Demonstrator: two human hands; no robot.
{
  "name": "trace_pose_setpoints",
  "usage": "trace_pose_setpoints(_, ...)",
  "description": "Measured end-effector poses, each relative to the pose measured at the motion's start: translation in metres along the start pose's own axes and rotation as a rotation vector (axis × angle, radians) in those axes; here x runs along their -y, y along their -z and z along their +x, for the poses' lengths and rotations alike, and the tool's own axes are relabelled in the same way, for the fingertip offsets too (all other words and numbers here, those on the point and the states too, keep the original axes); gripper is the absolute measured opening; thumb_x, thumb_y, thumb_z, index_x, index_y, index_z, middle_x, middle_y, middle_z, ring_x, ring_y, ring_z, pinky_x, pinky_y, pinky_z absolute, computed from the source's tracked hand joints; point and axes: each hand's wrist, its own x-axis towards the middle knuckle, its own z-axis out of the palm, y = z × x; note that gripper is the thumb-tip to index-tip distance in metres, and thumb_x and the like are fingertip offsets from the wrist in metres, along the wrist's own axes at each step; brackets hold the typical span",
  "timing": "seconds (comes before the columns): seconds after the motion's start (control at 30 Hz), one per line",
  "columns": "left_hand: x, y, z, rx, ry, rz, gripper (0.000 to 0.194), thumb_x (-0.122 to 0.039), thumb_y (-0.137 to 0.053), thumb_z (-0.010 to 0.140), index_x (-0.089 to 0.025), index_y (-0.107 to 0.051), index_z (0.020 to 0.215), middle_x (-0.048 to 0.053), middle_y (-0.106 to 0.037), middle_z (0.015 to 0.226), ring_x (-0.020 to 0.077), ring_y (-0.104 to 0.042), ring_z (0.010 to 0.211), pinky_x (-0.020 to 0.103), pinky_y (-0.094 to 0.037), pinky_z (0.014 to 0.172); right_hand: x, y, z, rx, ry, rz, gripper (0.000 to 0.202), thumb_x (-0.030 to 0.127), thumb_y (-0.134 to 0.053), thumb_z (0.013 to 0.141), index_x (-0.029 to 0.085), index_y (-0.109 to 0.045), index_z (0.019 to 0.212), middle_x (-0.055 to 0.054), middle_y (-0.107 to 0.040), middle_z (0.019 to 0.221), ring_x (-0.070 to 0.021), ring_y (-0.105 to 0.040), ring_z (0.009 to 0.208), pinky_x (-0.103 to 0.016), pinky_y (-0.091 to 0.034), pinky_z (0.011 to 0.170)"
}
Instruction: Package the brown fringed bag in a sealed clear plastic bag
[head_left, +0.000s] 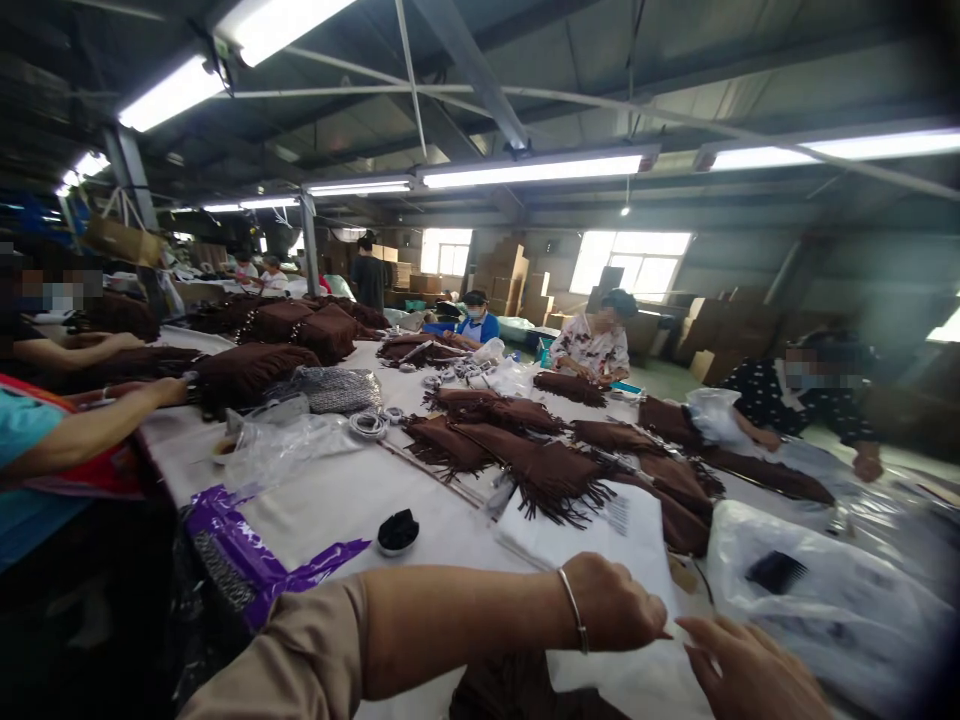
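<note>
Just under the fringed brown bag (559,480), the left hand (619,605) pinches the white sheet (600,540), the right hand (750,670) open beside it, seemingly mid-wrapping; folding looks due

Counts: two hands of the wearer in view, left hand (615,603) and right hand (750,668). One silver bangle (574,610), on the left wrist. One white flat pouch (600,540) by the hands. One small round black-filled dish (397,531). One purple plastic wrapper (247,550). One grey woven bag (334,389). Brown fringed suede bags (555,475) numbered well over ten, piles too overlapped to count. At least seven other people were around the surface (352,495).
</note>
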Motion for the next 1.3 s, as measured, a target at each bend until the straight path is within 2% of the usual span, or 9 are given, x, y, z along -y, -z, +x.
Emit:
trace_pose_setpoints(0.07, 0.001, 0.002, -0.006, 0.136, -0.029, -0.022, 0.03, -0.043, -0.055, 0.086, -0.014, -0.061, 0.078, 0.006, -0.067, 0.068, 0.0257, -0.065, 0.064, 0.029, -0.045, 0.047, 0.002, 0.001, 0.002, 0.172, 0.023, -0.053, 0.029, 0.026, -0.039, 0.081, 0.026, -0.067, 0.075, -0.005, -0.065, 0.08, -0.0238, -0.061, 0.079, -0.04, -0.044, 0.076)
trace_pose_setpoints(0.2, 0.015, 0.003, -0.016, 0.348, 0.031, -0.098, 0.009, -0.016, -0.064, 0.079, -0.011, -0.066, 0.072, 0.009, -0.068, 0.069, 0.028, -0.066, 0.071, 0.034, -0.05, 0.056, 0.012, 0.011, -0.003, 0.178, 0.001, -0.089, 0.023, 0.021, -0.042, 0.079, 0.023, -0.065, 0.079, -0.005, -0.061, 0.083, -0.0223, -0.058, 0.085, -0.035, -0.042, 0.08)
trace_pose_setpoints(0.3, 0.032, 0.003, -0.022, 0.348, 0.157, -0.113, 0.012, -0.008, -0.057, 0.078, -0.007, -0.068, 0.074, 0.018, -0.068, 0.08, 0.0327, -0.065, 0.082, 0.038, -0.05, 0.061, 0.015, 0.019, -0.009, 0.116, -0.036, -0.12, 0.022, 0.023, -0.043, 0.079, 0.024, -0.064, 0.085, -0.004, -0.061, 0.085, -0.0222, -0.057, 0.089, -0.035, -0.041, 0.082)
trace_pose_setpoints(0.43, 0.046, 0.001, -0.035, 0.351, 0.364, -0.192, 0.018, -0.027, -0.061, 0.078, -0.014, -0.072, 0.085, 0.013, -0.07, 0.081, 0.0279, -0.066, 0.078, 0.034, -0.051, 0.063, 0.018, 0.011, -0.03, -0.042, -0.201, -0.105, 0.021, 0.026, -0.043, 0.079, 0.025, -0.06, 0.091, -0.003, -0.063, 0.093, -0.0219, -0.058, 0.091, -0.035, -0.042, 0.083)
trace_pose_setpoints(0.63, 0.028, -0.008, -0.06, 0.303, 0.552, -0.294, 0.034, -0.031, -0.051, 0.086, -0.022, -0.059, 0.118, 0.004, -0.071, 0.085, 0.0184, -0.066, 0.074, 0.025, -0.05, 0.063, 0.014, -0.014, -0.061, -0.002, -0.449, 0.07, 0.036, 0.03, -0.038, 0.08, 0.032, -0.056, 0.111, -0.001, -0.06, 0.118, -0.023, -0.056, 0.105, -0.036, -0.043, 0.087)
trace_pose_setpoints(0.83, 0.027, -0.012, -0.078, 0.115, 0.219, -0.048, 0.034, -0.02, -0.036, 0.094, -0.014, -0.052, 0.123, 0.008, -0.066, 0.073, 0.0203, -0.063, 0.07, 0.031, -0.049, 0.062, -0.011, -0.015, -0.076, -0.116, -0.432, 0.065, 0.042, 0.038, -0.04, 0.074, 0.036, -0.058, 0.113, 0.002, -0.06, 0.116, -0.0241, -0.059, 0.099, -0.039, -0.047, 0.081)
trace_pose_setpoints(1.0, 0.047, -0.026, -0.094, 0.196, 0.152, 0.056, 0.029, -0.018, -0.046, 0.09, -0.012, -0.057, 0.116, 0.006, -0.062, 0.064, 0.0197, -0.06, 0.061, 0.028, -0.047, 0.055, -0.011, -0.017, -0.078, -0.303, -0.274, 0.064, 0.051, 0.036, -0.046, 0.07, 0.031, -0.057, 0.119, -0.001, -0.062, 0.114, -0.0241, -0.059, 0.101, -0.037, -0.046, 0.083)
trace_pose_setpoints(1.17, 0.073, -0.013, -0.102, 0.119, 0.433, 0.078, 0.041, -0.012, -0.037, 0.091, -0.011, -0.044, 0.131, 0.012, -0.066, 0.083, 0.0219, -0.061, 0.08, 0.032, -0.049, 0.073, -0.006, -0.012, -0.079, -0.457, -0.368, 0.067, 0.045, 0.038, -0.047, 0.076, 0.033, -0.057, 0.119, -0.001, -0.063, 0.11, -0.0246, -0.059, 0.098, -0.036, -0.044, 0.082)
trace_pose_setpoints(1.3, 0.065, -0.014, -0.113, -0.12, 0.894, -0.402, 0.04, -0.028, -0.035, 0.096, -0.022, -0.043, 0.134, 0.009, -0.063, 0.112, 0.0226, -0.056, 0.102, 0.034, -0.042, 0.093, -0.013, -0.028, -0.085, -0.429, -0.386, 0.045, 0.044, 0.038, -0.046, 0.081, 0.027, -0.055, 0.123, -0.005, -0.061, 0.102, -0.0239, -0.058, 0.093, -0.034, -0.043, 0.077)
